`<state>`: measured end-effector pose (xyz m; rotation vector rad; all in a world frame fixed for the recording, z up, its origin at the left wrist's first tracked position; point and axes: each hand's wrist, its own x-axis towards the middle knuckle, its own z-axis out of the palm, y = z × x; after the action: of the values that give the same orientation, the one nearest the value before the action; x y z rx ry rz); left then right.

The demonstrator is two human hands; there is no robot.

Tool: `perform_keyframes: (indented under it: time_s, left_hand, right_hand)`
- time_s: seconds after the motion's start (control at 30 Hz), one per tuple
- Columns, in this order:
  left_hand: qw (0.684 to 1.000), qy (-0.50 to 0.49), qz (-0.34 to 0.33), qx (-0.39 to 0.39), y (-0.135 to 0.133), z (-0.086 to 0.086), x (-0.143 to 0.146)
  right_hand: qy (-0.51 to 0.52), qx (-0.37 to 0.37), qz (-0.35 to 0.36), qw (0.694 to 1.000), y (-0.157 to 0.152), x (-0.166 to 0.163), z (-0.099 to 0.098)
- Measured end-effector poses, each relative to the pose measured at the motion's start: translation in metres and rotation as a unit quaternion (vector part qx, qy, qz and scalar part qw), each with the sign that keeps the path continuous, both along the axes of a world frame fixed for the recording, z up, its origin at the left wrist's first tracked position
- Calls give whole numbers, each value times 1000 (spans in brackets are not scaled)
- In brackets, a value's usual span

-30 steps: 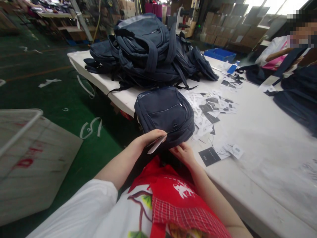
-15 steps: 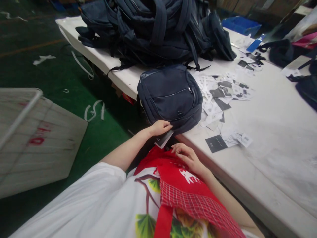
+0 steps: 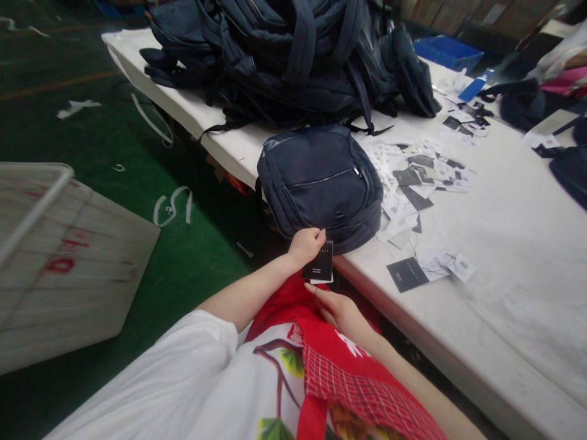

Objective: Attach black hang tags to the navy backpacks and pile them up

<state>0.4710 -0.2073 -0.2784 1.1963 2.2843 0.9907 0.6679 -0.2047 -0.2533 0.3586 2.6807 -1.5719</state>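
A dark navy backpack [image 3: 321, 183] lies at the corner of the white table, its front with a curved zip facing up. My left hand [image 3: 306, 247] is closed in a pinch at the backpack's near edge. It holds a black hang tag [image 3: 321, 263] with small white print, and a white layer shows under the tag's lower edge. Just below the tag, my right hand [image 3: 339, 310] is in front of the red apron [image 3: 316, 330]. Its fingers are drawn together, and whatever they may hold is too small or hidden to make out.
Several navy backpacks [image 3: 284, 67] are heaped at the table's far side. Loose tags [image 3: 415, 177] are scattered right of the backpack, and another black tag [image 3: 407, 274] lies nearer. A white-sided cart [image 3: 68, 263] stands left on the green floor. A blue bin [image 3: 447, 52] sits behind.
The hang tag has turned from a slant to hang upright with its printed black face showing. My left hand moved slightly right, and my right hand shifted lower, its fingers now pointing left.
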Motion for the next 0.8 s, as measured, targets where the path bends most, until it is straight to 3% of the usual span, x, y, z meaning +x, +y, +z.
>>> perform_keyframes:
  time_s: [0.1,0.17,0.27,0.33,0.4,0.47,0.57,0.67,0.73,0.8]
  left_hand:
    - [999,-27,29,7,3,0,6]
    - [996,-77,40,4,3,1,9]
    - [986,-165,0,-5,3,5,7]
    - [971,-233,-48,2,0,7,2]
    - [951,-300,-66,21,-8,11,-1]
    - [953,-293,-11,75,-23,16,1]
    - [977,-97,79,175,-53,24,16]
    - [984,54,8,170,-76,26,39]
    - [986,72,-26,148,-81,25,52]
    - [986,72,-16,149,-81,22,60]
  right_hand:
    - [19,-52,-21,998,-5,-7,-12]
    - [24,-171,-53,984,-5,-14,-19]
    - [9,-410,-119,904,-2,-18,-22]
    - [8,-497,-169,851,-1,-17,-20]
    - [20,-518,-205,830,1,-15,-17]
    - [49,-519,-225,823,2,-12,-14]
    - [98,-524,-225,816,4,-11,-12]
    - [111,-527,-191,821,3,-12,-11]
    - [108,-520,-173,830,2,-13,-13]
    - [104,-509,-161,839,1,-13,-16]
